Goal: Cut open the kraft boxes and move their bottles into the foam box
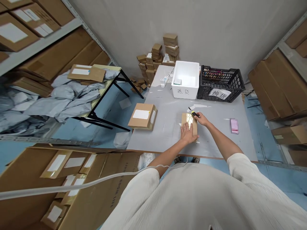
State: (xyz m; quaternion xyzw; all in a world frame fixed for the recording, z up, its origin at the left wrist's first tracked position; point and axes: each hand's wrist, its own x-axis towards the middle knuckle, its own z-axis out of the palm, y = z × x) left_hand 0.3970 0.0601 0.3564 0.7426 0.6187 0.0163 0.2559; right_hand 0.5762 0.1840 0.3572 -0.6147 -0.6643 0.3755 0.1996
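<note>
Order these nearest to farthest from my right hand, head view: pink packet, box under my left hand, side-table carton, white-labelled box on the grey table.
From your right hand:
1. Box under your left hand: just left.
2. Pink packet: rightward.
3. White-labelled box: left on the grey table.
4. Side-table carton: far left.

The left hand (187, 134) rests, fingers spread, on a small taped box (194, 124) on the grey table (165, 131); the right hand (202, 119) grips a black-and-yellow cutter (193, 112) at the box's far right corner. A labelled carton (141, 115) sits to the left, a pink packet (234, 126) to the right. On the far side, a white bin (193, 93) stands just beside a black crate (204, 92).
</note>
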